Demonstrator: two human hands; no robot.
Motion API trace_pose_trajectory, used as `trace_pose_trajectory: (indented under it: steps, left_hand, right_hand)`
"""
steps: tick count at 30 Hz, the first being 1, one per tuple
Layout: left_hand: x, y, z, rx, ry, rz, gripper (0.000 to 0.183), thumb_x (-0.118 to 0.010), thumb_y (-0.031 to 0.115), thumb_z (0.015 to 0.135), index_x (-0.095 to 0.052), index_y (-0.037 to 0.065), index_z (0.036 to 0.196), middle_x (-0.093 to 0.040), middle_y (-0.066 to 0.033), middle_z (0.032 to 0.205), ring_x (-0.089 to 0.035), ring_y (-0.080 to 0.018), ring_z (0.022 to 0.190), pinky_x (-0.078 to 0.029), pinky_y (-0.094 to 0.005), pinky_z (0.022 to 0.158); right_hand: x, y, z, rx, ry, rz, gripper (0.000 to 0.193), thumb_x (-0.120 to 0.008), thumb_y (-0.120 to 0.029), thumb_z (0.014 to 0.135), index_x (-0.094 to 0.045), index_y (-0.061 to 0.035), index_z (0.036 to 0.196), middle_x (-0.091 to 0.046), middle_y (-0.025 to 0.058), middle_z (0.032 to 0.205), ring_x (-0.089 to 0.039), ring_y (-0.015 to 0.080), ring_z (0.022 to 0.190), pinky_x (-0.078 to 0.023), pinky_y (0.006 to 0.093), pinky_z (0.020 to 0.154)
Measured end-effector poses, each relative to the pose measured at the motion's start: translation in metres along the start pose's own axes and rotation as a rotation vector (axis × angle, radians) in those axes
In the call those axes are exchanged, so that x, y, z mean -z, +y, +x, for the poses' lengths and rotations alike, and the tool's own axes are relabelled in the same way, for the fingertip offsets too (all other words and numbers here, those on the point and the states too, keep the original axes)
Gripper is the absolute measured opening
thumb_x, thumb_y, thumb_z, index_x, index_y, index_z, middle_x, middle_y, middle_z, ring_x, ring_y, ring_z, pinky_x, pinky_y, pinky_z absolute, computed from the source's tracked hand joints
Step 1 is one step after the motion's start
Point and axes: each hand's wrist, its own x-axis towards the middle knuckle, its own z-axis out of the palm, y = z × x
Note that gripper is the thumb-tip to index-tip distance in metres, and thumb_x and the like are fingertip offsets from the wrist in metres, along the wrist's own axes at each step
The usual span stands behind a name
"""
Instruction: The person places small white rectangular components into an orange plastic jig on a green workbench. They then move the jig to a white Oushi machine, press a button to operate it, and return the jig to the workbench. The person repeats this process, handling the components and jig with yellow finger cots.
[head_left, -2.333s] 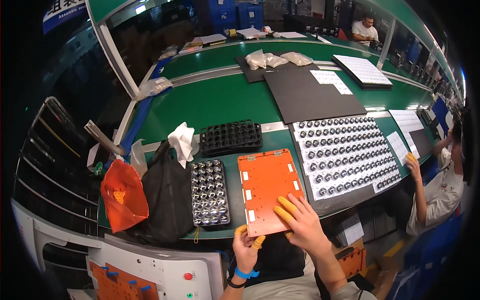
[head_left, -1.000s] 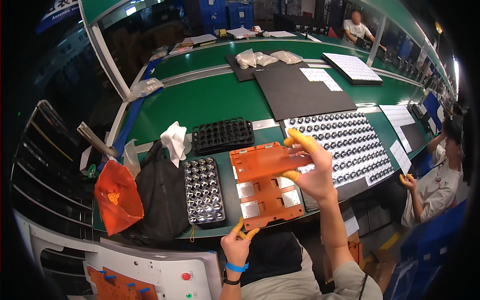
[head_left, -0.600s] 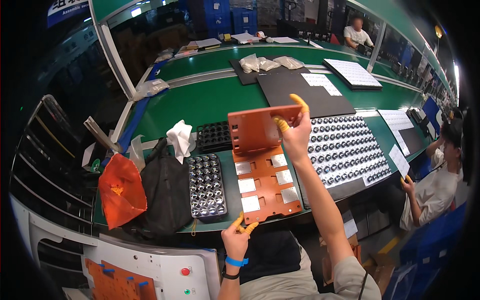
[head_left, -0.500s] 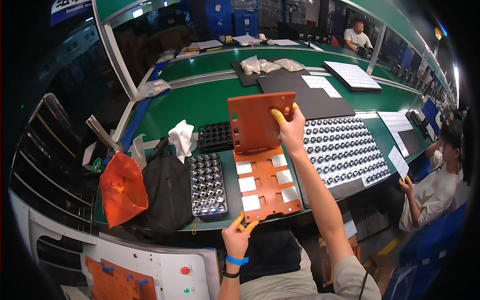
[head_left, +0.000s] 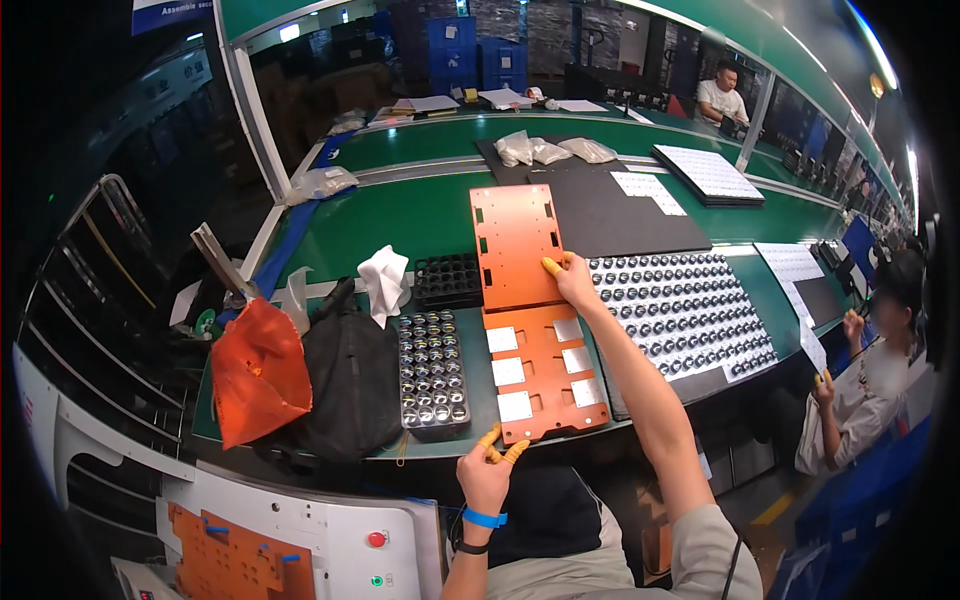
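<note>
A hinged orange fixture lies unfolded on the bench in front of me. Its base [head_left: 540,375] carries several small silver plates [head_left: 508,371] in two columns. Beyond it the slotted lid [head_left: 517,245] is folded back, away from me. My right hand [head_left: 570,278] grips the lid's right edge near the hinge, yellow-wrapped thumb on top and other fingers partly hidden. At the base's near left corner, my left hand [head_left: 485,470] holds the edge between yellow-wrapped fingers and thumb. Left of the base stands a clear tray [head_left: 434,428] filled with round dark lens-like parts.
Rows of black round parts on white sheets [head_left: 680,310] lie to the right. A black tray [head_left: 447,280], white cloth [head_left: 383,283], black bag [head_left: 350,380] and orange bag [head_left: 258,375] sit left. A co-worker [head_left: 860,400] at the right holds a white sheet.
The lid has swung farther back, from raised and tilted to folded out beyond the base. My right hand has come down with it; my left hand stays at the base's corner.
</note>
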Motion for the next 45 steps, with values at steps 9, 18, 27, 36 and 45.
trace_pose_trajectory:
  steps: [9,18,27,36,45]
  left_hand:
    - [0.001,0.003,0.0,0.011,-0.017,0.003,0.052,-0.089,0.024,0.074,-0.072,-0.002,0.115,-0.05,-0.0059,0.052,-0.041,-0.0109,0.047,-0.039,-0.0289,0.048]
    - [0.001,-0.003,0.0,0.002,-0.037,-0.011,0.051,-0.089,0.02,0.075,-0.07,-0.005,0.116,-0.05,-0.0028,0.052,-0.043,-0.0077,0.047,-0.038,-0.0272,0.048]
    - [0.005,-0.001,0.007,0.066,-0.112,-0.115,0.046,-0.087,0.01,0.077,-0.067,-0.011,0.112,-0.05,0.0025,0.057,-0.044,-0.0038,0.05,-0.035,-0.0232,0.046]
    - [-0.003,-0.004,0.0,0.045,-0.046,-0.132,0.048,-0.088,0.012,0.076,-0.069,-0.009,0.114,-0.051,0.0012,0.055,-0.045,-0.0045,0.049,-0.036,-0.0241,0.046]
    - [-0.006,-0.013,0.0,0.012,-0.012,-0.086,0.049,-0.09,0.018,0.073,-0.071,-0.005,0.112,-0.046,-0.0008,0.052,-0.041,-0.0051,0.048,-0.036,-0.0249,0.048]
  right_hand:
    - [0.02,-0.019,-0.018,0.023,0.002,-0.507,0.045,-0.075,-0.032,0.088,-0.067,0.0065,0.109,-0.071,0.0215,0.1,-0.069,0.0313,0.091,-0.052,0.0411,0.081]
    - [0.048,-0.033,-0.102,0.173,-0.005,-0.973,0.033,-0.073,-0.03,0.085,-0.062,0.0014,0.084,-0.068,0.0223,0.08,-0.068,0.0407,0.072,-0.053,0.0505,0.066]
    - [0.03,-0.013,-0.133,0.009,0.057,-0.856,0.035,-0.06,-0.034,0.096,-0.064,0.0002,0.087,-0.067,0.0244,0.073,-0.068,0.0436,0.072,-0.053,0.053,0.065]
    - [0.046,-0.014,-0.123,0.03,-0.026,-0.789,0.026,-0.063,-0.027,0.093,-0.067,-0.0021,0.084,-0.068,0.0226,0.076,-0.067,0.0418,0.075,-0.052,0.0519,0.069]
    - [0.032,-0.056,-0.099,0.623,-0.12,-1.026,0.011,-0.065,-0.017,0.083,-0.061,-0.0062,0.082,-0.067,0.0139,0.071,-0.068,0.0315,0.068,-0.05,0.0421,0.059]
